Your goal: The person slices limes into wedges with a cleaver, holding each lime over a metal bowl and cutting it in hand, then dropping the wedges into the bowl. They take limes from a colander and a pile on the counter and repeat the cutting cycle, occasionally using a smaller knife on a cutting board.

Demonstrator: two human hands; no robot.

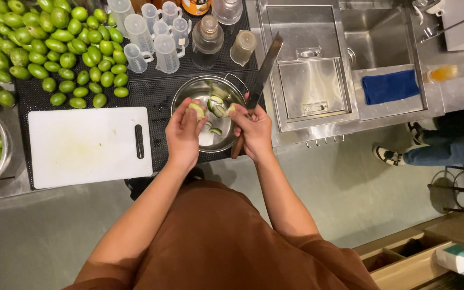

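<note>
Brown cloth [226, 252] of the apron or shirt fills the near foreground, and from it my two forearms reach out over the counter. My left hand [182, 134] is curled around a cut piece of lime [196, 110], pale flesh showing, pinched between thumb and fingers right above the near rim of the steel bowl [189, 92]. My right hand [253, 131] is closed on the wooden handle of a long knife [264, 70], whose blade points up and away over the black mat [151, 88]; the same hand's fingertips also pinch a small lime piece [229, 110]. Several more cut lime pieces [216, 102] lie inside the bowl, just beyond both hands.

Left of the bowl lies a white cutting board [81, 147], with faint juice stains. Beyond it a big heap of whole green limes [44, 48] covers the mat, and another steel bowl [2, 161] of limes sits at the far left edge. Clear plastic measuring jugs [151, 37] and glass bottles [208, 37] stand behind the bowl. To the right are steel lids [312, 86], a sink [377, 35] and a folded blue cloth [390, 86]. Another person's shoes [390, 154] show on the floor at right.
</note>
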